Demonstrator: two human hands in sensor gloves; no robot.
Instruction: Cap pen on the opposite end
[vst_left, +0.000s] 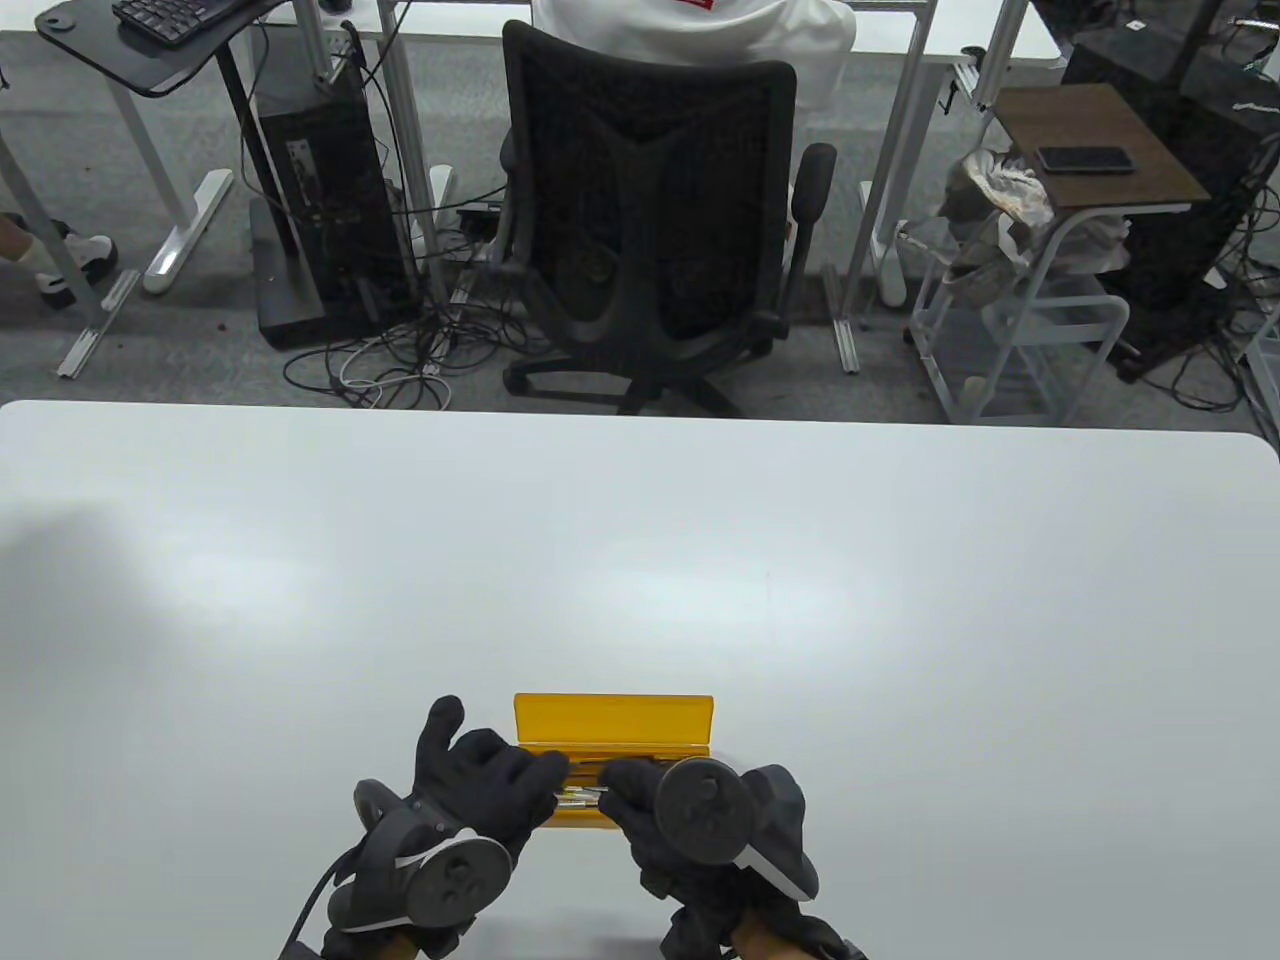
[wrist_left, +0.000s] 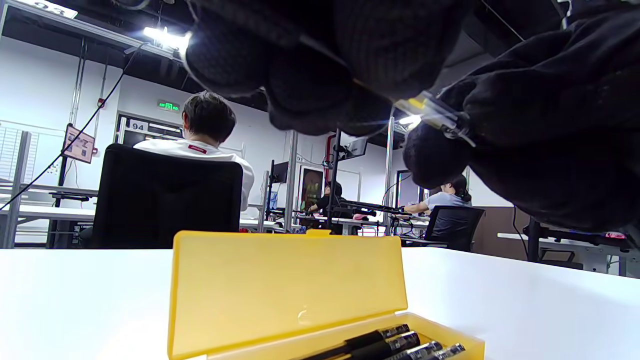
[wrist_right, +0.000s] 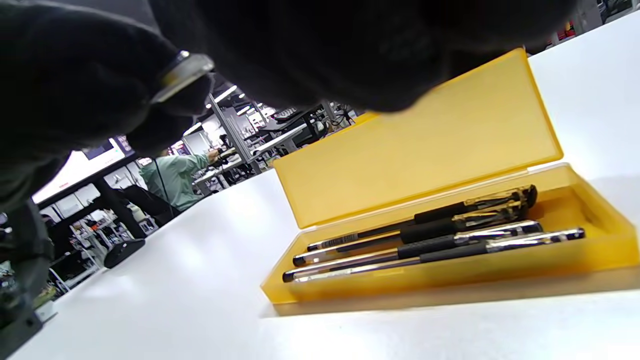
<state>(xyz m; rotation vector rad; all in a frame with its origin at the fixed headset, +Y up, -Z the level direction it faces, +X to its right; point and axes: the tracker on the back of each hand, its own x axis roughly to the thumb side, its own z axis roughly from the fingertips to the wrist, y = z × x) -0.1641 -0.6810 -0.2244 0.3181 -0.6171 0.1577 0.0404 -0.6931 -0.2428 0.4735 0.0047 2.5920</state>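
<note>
An open yellow pen case (vst_left: 612, 722) lies on the white table near the front edge. Several black pens (wrist_right: 430, 240) lie in its tray. Both gloved hands hover just above the case's front. My left hand (vst_left: 545, 785) and right hand (vst_left: 625, 785) meet fingertip to fingertip and grip one pen (vst_left: 578, 797) between them. In the left wrist view a short clear part of that pen with a metal clip (wrist_left: 432, 114) shows between the two hands. The same part shows in the right wrist view (wrist_right: 181, 74). The rest of the pen is hidden inside the fingers.
The case's lid (wrist_left: 285, 285) stands upright behind the tray. The white table (vst_left: 640, 560) stretches wide on all sides. Beyond its far edge stand a black office chair (vst_left: 650, 230) and desks.
</note>
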